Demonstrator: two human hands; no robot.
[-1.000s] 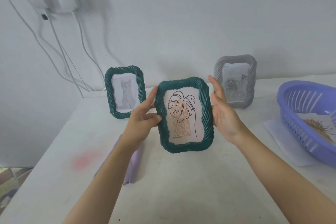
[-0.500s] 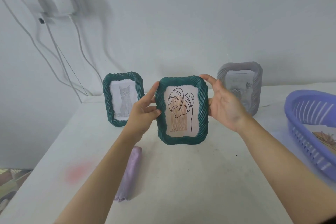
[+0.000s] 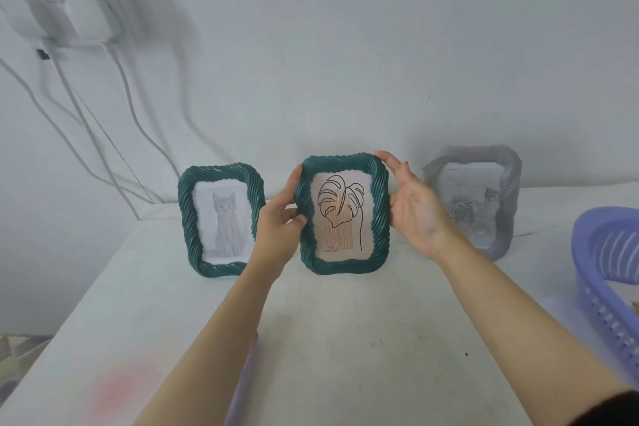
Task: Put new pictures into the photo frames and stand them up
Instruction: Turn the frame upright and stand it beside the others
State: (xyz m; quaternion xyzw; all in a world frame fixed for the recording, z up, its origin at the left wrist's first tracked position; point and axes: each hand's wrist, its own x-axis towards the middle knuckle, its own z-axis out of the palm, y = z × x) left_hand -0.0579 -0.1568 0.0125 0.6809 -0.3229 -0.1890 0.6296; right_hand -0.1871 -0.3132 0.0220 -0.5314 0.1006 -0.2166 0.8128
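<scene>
Two frames already stand upright at the back of the table (image 3: 345, 339) with pictures in them: a green frame with a cat drawing (image 3: 221, 220) on the left and a grey frame (image 3: 484, 197) on the right, whose picture is too blurred to read. Between them is a second green frame with a leaf drawing (image 3: 342, 214), already filled and upright, its lower edge at or just above the table; whether it rests there on its own stand cannot be told. The job looks nearly done, with this frame only needing to be settled and released. A purple basket (image 3: 608, 270) at the right edge may hold more paper, though little of its contents shows. The left hand (image 3: 280, 228) grips the leaf frame's left edge, thumb on the front rim and fingers behind. The right hand (image 3: 415, 207) is open, fingertips on the top right corner and palm close beside the right edge. Both arms reach forward, wrists nearly level.
</scene>
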